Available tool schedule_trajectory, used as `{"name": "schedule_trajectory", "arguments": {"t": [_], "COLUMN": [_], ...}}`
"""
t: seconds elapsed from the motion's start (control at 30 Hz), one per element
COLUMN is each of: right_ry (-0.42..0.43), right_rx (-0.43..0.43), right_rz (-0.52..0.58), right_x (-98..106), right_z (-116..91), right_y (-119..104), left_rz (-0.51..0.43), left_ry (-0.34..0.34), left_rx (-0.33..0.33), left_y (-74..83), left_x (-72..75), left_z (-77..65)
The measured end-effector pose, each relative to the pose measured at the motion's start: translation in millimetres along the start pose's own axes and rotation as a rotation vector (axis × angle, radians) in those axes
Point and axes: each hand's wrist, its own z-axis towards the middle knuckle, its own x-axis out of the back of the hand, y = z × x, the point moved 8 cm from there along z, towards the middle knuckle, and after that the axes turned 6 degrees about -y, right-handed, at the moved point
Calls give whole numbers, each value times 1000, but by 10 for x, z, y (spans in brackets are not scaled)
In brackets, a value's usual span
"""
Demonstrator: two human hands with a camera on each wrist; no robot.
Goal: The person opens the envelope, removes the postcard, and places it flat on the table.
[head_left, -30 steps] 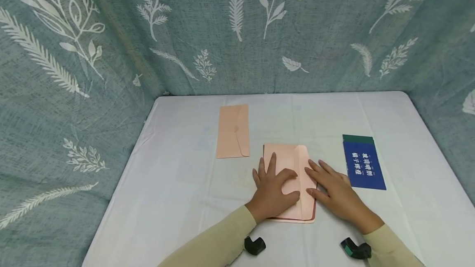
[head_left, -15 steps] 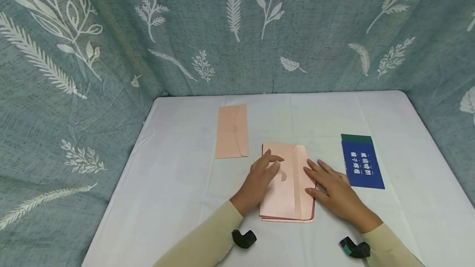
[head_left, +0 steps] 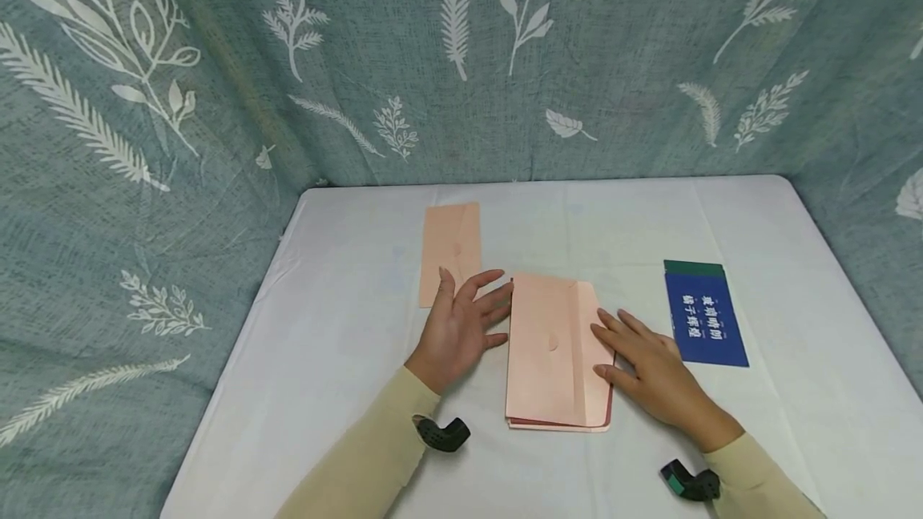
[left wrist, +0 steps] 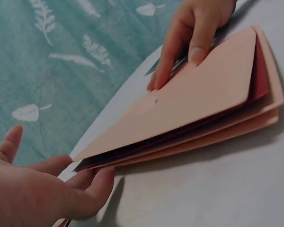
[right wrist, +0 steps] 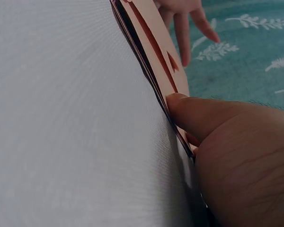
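Observation:
A pale pink envelope [head_left: 541,379] lies on top of a small stack in the head view, with its flap side up and the flap spread to the right. Dark red and pink layers [left wrist: 260,80] show under it along the edges in the left wrist view. My left hand [head_left: 457,327] is at the stack's left side, fingers extended and palm turned partly up, fingertips at its far left edge. On the right, my right hand [head_left: 649,379] rests its fingertips and thumb on the flap. The right wrist view shows the thumb [right wrist: 184,111] on the envelope's edge.
Another pink envelope [head_left: 449,235] lies farther back, partly behind my left hand. To the right is a flat blue item [head_left: 703,343] with white characters and a green band. All lie on a white-covered table [head_left: 339,327] before a leaf-patterned curtain [head_left: 404,22].
My left hand has lifted off the top envelope and moved left to the stack's left edge, turning its palm up. The right hand stays on the flap.

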Motion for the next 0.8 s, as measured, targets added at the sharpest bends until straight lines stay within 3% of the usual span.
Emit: {"name": "schedule_trajectory", "arguments": {"t": [0.13, 0.3, 0.57, 0.8], "right_ry": [-7, 5, -3, 13], "right_rx": [-5, 0, -14, -3], "right_rz": [9, 3, 7, 1], "right_x": [0, 24, 5, 11], "right_z": [0, -11, -9, -11], "right_y": [0, -26, -9, -3], "left_rz": [8, 41, 100, 118], "left_ry": [7, 80, 285, 468], "left_rx": [19, 1, 3, 87], "left_y": [63, 246, 612, 783], "left_x": [104, 331, 810, 1117], "left_z": [-8, -26, -143, -223]}}
